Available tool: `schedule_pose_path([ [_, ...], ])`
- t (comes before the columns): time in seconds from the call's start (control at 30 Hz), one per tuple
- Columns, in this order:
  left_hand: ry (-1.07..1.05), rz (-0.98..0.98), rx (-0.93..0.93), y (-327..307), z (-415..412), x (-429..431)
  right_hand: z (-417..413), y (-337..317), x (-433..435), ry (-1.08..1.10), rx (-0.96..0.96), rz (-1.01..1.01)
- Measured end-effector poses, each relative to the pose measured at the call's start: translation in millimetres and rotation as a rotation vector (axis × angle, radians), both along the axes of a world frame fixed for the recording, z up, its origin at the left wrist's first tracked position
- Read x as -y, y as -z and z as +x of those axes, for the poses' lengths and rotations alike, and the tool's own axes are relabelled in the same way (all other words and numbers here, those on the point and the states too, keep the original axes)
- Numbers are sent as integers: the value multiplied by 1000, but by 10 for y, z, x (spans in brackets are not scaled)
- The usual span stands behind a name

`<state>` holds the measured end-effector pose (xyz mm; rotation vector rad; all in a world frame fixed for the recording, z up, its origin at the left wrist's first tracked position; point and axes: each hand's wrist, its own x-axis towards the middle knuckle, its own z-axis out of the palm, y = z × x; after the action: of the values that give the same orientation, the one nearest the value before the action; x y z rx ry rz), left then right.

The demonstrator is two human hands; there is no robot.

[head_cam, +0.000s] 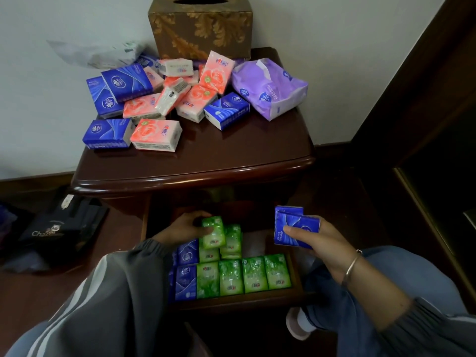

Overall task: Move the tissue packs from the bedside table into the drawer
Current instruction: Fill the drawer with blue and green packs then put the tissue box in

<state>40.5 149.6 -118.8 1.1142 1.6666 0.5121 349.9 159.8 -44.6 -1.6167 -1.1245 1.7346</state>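
Down in the open drawer (296, 266), the left hand (185, 225) has its grip closed on a green tissue pack (213, 231) above the rows already laid there, while the right hand (316, 240) clasps two blue packs (293, 228) just over the drawer. Pink and blue packs (154, 109) crowd the counter (231, 155) beside a purple pack (270, 86).

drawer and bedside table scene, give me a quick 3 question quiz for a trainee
1. True or false: the left hand is on a green tissue pack in the drawer.
2. What does the right hand hold? A) pink packs B) blue tissue packs C) nothing
3. Fill in: the pink tissue packs lie on the ____.

Key
1. True
2. B
3. bedside table
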Motion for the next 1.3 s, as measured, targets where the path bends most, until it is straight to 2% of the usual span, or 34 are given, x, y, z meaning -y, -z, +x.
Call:
schedule_pose_path([
  [0.1, 6, -37, -35, 7, -175, 24, -8, 7, 9, -12, 17, 0],
  [0.2, 126, -71, -194, 120, -151, 58, -62, -1, 22, -38, 37, 1],
  [0.3, 237, -61, -267, 281, -62, 95, -113, -10, 41, -46, 45, 7],
  [0.4, 375, -142, -585, 381, -23, 88, -123, -16, 37, -42, 53, 10],
  [0.47, 373, -146, -688, 369, 41, 62, -128, -18, 32, -38, 63, 9],
  [0.57, 282, 18, -562, 356, 257, 10, -152, -30, 43, -50, 68, 2],
  [0.67, 313, 66, -529, 403, 463, -40, -167, -55, 54, -58, 75, 12],
  [0.83, 455, 112, -674, 479, 642, -59, -188, -60, 67, -44, 71, 36],
  [1.1, 587, 57, -746, 422, 545, -89, -210, -56, 81, -60, 61, 47],
  [1.17, 495, 87, -694, 384, 485, -46, -212, -56, 77, -64, 60, 53],
  [1.23, 288, 126, -652, 336, 384, 9, -207, -54, 77, -63, 53, 57],
  [1.3, 95, 60, -650, 298, 265, 84, -210, -52, 78, -63, 45, 62],
])
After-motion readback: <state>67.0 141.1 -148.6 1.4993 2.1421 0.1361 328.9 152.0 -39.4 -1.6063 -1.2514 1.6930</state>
